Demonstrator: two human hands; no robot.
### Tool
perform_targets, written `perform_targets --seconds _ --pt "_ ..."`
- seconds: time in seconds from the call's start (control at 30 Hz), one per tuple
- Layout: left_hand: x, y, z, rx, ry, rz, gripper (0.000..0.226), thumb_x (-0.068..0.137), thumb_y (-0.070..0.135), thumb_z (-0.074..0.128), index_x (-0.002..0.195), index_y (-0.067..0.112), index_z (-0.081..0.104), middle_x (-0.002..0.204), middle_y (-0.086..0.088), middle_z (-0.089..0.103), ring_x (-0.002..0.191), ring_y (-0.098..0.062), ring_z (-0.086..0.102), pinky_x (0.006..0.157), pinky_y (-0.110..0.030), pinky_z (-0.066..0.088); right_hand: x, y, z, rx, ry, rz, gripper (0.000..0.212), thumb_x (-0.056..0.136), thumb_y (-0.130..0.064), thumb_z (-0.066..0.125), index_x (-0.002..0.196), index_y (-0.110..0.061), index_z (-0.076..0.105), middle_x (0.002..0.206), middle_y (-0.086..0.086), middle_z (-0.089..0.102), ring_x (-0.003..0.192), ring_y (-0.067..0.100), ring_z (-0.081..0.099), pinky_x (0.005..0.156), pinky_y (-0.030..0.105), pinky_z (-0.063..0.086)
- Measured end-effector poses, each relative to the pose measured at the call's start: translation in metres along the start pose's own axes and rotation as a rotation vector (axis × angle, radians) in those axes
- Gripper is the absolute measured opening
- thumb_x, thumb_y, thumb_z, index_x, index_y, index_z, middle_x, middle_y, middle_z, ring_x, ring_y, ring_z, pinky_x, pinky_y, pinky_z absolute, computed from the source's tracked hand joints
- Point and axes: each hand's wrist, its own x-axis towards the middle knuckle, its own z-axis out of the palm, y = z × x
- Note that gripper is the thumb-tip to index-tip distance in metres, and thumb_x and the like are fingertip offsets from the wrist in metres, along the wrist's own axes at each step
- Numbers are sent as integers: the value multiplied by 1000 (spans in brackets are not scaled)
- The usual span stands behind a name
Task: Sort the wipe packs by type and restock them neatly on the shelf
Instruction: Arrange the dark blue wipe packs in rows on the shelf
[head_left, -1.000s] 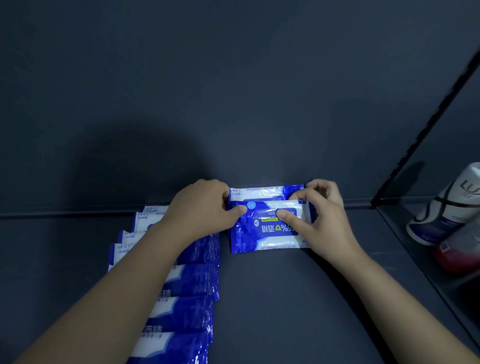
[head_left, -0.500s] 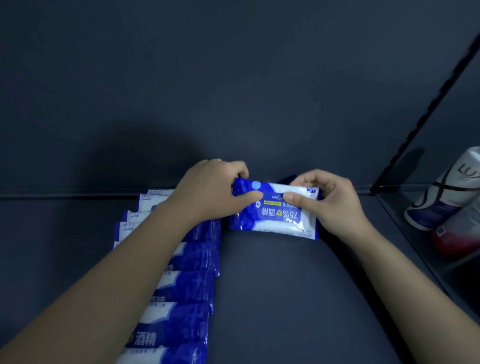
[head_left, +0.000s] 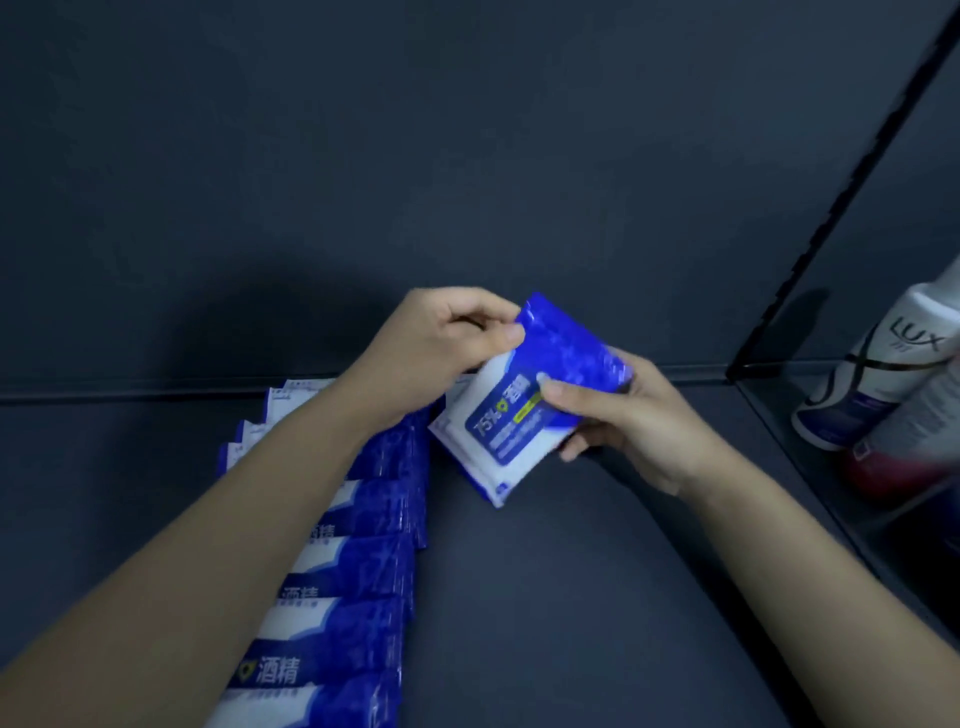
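A blue and white wipe pack (head_left: 524, 400) marked 75% is held tilted above the dark shelf floor (head_left: 571, 597), its long side running from upper right to lower left. My left hand (head_left: 441, 345) pinches its upper blue corner. My right hand (head_left: 628, 421) grips its right side, thumb on the front face. To the left, a row of several matching blue and white wipe packs (head_left: 358, 566) lies overlapped from the back wall toward me, partly hidden under my left forearm.
The shelf's dark back wall (head_left: 467, 156) rises behind the hands. A black slotted divider post (head_left: 841, 208) separates a right bay holding a white LUX bottle (head_left: 878, 374) and a red item (head_left: 893, 467).
The pack lay flat near the back wall under both hands; it has been lifted and turned, so its blue end now points up and right.
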Motion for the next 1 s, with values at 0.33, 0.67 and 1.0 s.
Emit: perform_targets --seconds 0.33,0.67,1.0 --pt "1 -26 -7 432 -284 -45 36 81 15 74 114 25 63 104 4 65 76 -6 59 69 -17 44 5 7 -9 -253 181 61 28 75 -4 78 100 -9 65 82 3 73 66 13 66 52 21 52" --pt "-8 -34 5 894 -297 155 68 60 64 78 116 31 57 104 18 56 101 -2 50 93 -24 39 4 17 -20 -753 181 14 57 63 -36 85 112 -36 56 107 -10 49 95 11 61 90 35 52" --pt "-15 -31 9 1167 -267 264 93 59 76 40 136 24 44 116 12 56 106 -12 50 94 -28 39 4 24 -20 -992 132 -183 58 81 -47 67 134 -28 51 129 -11 46 119 5 46 96 17 36"
